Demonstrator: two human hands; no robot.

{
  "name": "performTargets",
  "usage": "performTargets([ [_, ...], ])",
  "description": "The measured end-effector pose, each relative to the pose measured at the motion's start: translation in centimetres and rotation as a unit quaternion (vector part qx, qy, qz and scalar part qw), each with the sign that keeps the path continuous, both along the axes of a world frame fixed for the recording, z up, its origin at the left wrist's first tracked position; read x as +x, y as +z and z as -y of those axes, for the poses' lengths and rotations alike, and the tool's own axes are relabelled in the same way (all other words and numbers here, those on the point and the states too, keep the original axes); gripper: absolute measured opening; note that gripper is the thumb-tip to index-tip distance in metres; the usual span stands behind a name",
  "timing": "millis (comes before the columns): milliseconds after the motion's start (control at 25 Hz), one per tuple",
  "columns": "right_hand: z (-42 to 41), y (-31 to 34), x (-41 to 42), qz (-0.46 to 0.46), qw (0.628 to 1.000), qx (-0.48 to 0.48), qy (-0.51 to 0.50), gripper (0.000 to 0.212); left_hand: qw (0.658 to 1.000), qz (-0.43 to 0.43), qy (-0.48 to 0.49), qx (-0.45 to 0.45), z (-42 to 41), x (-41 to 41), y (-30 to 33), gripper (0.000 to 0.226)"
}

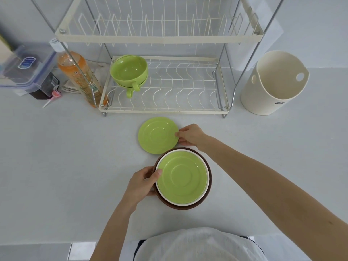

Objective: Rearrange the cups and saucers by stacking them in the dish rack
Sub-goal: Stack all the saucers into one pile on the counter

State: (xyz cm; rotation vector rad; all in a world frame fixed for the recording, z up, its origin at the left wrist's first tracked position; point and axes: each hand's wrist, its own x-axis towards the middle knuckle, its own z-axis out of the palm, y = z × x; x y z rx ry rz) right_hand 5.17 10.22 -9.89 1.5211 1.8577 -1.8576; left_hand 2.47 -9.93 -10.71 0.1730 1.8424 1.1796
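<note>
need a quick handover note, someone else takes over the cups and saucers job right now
Left hand grips the rim of the saucer stack: green on white on brown, on the counter.
Right hand pinches the edge of a lone green saucer lying flat before the dish rack.
Done: two green cups nested on the lower shelf.
Left: all the saucers go in.

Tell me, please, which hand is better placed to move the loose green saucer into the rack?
The right hand: its fingers already pinch the saucer's edge just before the rack, while the left hand grips the saucer stack.
</note>
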Motion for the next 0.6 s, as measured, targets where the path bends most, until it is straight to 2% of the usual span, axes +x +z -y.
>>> performTargets([
  [120, 0.1, -0.5, -0.3, 0.0, 1.0, 0.0, -0.017, 0.028, 1.0, 0.001, -0.005, -0.004, 0.0, 0.0, 0.1, 0.016],
  [240, 0.0, -0.3, 0.0, -0.024, 0.998, -0.014, -0.053, 0.007, 1.0, 0.002, -0.004, -0.004, -0.1, 0.1, 0.2, 0.016],
  [320, -0.4, -0.3, 0.4, -0.047, 0.996, -0.026, -0.078, 0.022, 1.0, -0.002, -0.003, -0.004, -0.1, 0.1, 0.3, 0.016],
  [600, -2.0, 1.0, 3.4, -0.112, 0.98, -0.059, -0.153, 0.023, 1.0, -0.01, -0.012, -0.008, -0.1, 0.2, 0.4, 0.017],
])
